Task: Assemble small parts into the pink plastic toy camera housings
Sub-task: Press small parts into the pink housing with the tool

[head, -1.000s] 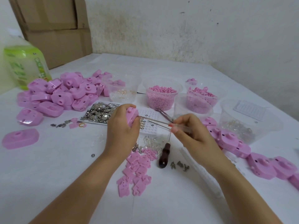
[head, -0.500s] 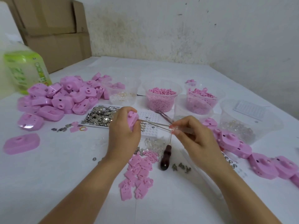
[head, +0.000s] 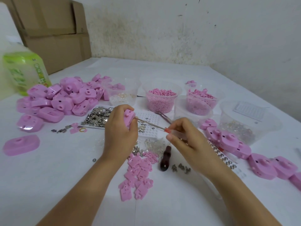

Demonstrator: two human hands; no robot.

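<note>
Head cam: left hand [head: 119, 132] grip clamped on pink housing [head: 129, 117]; right hand [head: 187, 139] pinches screwdriver [head: 156, 127], tip at housing edge.

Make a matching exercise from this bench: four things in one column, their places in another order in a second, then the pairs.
1. pink housing
2. screwdriver
3. dark-handled tool
4. green bottle

A. far left edge of the table
B. lying on the table between the forearms
C. in the left hand
D. in the right hand

Pairs: 1-C, 2-D, 3-B, 4-A

Stained white wall [head: 179, 30], cardboard boxes [head: 53, 35], white table [head: 48, 168].
</note>
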